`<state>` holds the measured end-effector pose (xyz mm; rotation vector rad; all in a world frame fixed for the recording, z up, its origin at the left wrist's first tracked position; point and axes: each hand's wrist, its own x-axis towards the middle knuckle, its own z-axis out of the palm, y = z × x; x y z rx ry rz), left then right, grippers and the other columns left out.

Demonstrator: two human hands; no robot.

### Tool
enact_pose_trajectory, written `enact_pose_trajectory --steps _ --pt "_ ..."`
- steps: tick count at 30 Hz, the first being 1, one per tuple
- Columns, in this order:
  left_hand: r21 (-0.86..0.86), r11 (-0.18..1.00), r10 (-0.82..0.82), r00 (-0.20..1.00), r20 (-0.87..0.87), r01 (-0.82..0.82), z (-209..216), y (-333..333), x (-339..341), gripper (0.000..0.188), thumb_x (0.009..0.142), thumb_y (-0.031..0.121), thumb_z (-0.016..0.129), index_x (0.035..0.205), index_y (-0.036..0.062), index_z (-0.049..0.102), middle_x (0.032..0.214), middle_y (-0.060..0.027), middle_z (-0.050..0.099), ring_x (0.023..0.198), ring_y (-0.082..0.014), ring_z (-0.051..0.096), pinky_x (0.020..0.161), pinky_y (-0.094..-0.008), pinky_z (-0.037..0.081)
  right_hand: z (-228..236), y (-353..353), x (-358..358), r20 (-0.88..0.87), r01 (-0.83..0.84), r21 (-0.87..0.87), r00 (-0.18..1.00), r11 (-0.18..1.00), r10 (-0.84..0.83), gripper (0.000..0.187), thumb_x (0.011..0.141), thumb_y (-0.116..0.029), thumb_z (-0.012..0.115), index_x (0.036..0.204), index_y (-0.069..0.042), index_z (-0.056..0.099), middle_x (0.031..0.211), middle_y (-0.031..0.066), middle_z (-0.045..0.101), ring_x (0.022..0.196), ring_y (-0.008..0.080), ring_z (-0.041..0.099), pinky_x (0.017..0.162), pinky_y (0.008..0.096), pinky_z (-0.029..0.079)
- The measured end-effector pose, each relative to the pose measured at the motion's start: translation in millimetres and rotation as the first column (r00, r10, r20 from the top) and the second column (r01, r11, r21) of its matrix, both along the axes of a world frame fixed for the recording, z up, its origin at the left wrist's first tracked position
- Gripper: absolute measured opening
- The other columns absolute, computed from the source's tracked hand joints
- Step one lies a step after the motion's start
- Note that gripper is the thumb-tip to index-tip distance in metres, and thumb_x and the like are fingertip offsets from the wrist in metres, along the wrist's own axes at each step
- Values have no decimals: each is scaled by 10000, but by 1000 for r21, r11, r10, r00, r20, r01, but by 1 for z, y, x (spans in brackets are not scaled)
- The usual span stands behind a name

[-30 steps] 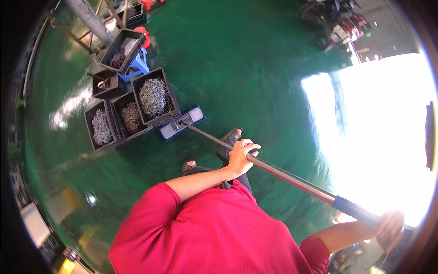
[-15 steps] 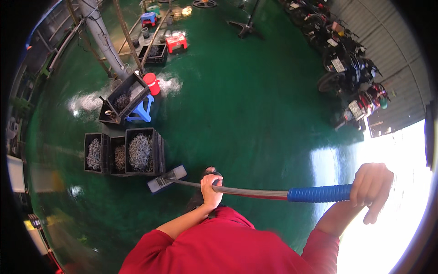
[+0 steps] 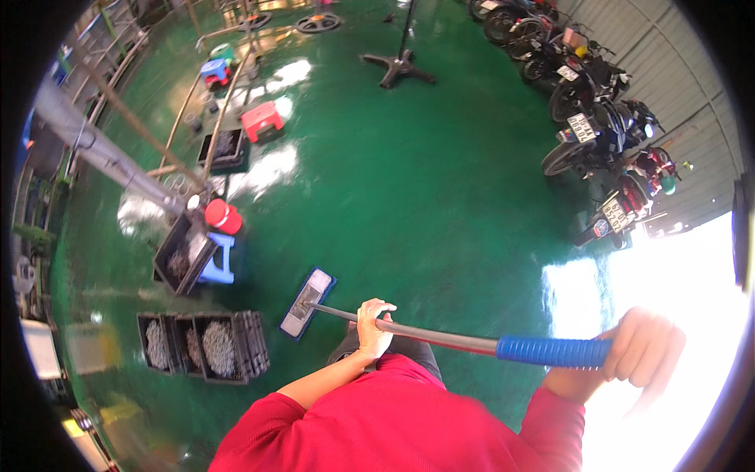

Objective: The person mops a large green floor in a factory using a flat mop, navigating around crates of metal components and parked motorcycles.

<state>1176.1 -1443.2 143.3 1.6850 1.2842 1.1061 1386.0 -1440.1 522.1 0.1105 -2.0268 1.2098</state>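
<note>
The mop (image 3: 307,304) has been swung off the crates (image 3: 252,346) — floor (image 3: 425,228) farther right is now reached; its pole (image 3: 452,338) is clasped by the right hand (image 3: 645,348) — seemingly loosely by the left hand (image 3: 373,327).

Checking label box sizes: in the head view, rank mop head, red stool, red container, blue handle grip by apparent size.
1. Blue handle grip (nearest camera)
2. Mop head
3. Red stool and red container: too alike to rank
</note>
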Motion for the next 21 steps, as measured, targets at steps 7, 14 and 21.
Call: enact_pose_trajectory --steps 7,14,21 --pt "151 988 8 1000 -21 -5 -7 118 108 239 571 -49 517 759 89 570 827 -101 522 857 -267 497 752 -351 391 -36 51 113 -188 156 58 972 986 -143 121 703 0 511 619 -38 432 428 -3 292 351 99 380 383 216 375" --pt "276 911 320 947 1 -308 -27 248 195 261 566 -86 485 768 73 526 832 -100 509 836 -258 502 747 -339 405 -33 204 209 -3 -69 26 998 997 69 175 736 -58 614 862 63 623 435 -5 284 350 106 319 382 242 294" --pt "167 953 237 965 112 -254 -4 364 325 190 641 -60 521 782 66 539 789 -96 522 775 -254 511 691 -328 418 -1 321 322 7 -52 49 999 997 52 141 720 -65 636 779 62 631 447 3 314 371 109 371 400 240 326"
